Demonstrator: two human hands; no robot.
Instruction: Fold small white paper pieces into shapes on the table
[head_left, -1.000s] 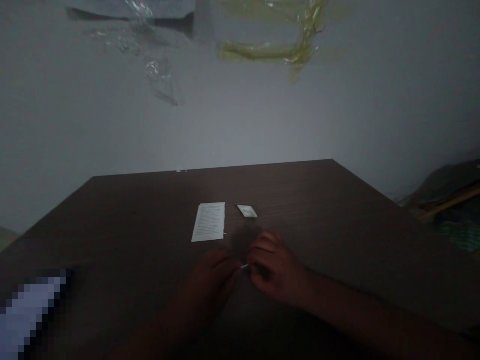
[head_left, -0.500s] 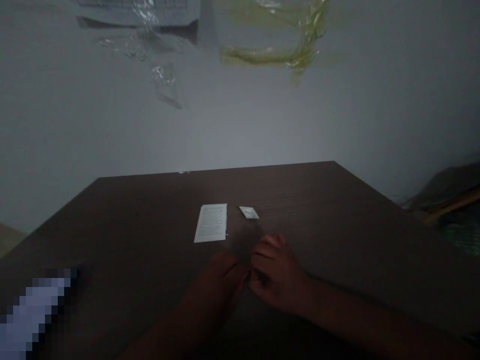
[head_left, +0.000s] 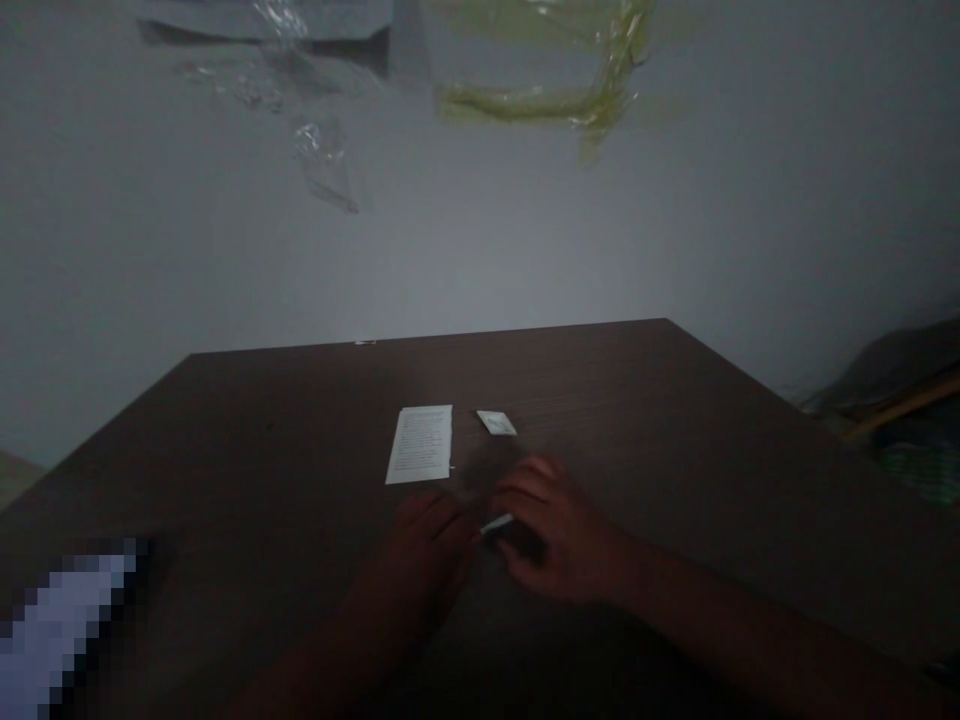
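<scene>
Low over the dark tabletop, my left hand (head_left: 433, 545) is closed, its fingertips pinching one end of a small white piece of paper (head_left: 496, 523). Shadow hides much of that piece, so whether it is folded I cannot tell. My right hand (head_left: 551, 530) curves round its other end, with a gap between thumb and fingers. Beyond my left hand lies a printed sheet of paper (head_left: 420, 445), covered in lines of text. A small whitish square packet or scrap (head_left: 496, 423) lies to the right of the sheet, past my right fingers.
The brown wooden table (head_left: 300, 430) meets a pale wall (head_left: 510, 230) at the back. A blurred-out, light-coloured object (head_left: 67, 620) lies at the front left. Clear and yellowish tape (head_left: 525, 105) clings to the wall. Dark items (head_left: 900, 380) stand beyond the table's right side.
My hands have drawn slightly apart, and the right thumb and fingers have parted. The small white paper piece has come into sight between them. The sheet and the scrap stay in place.
</scene>
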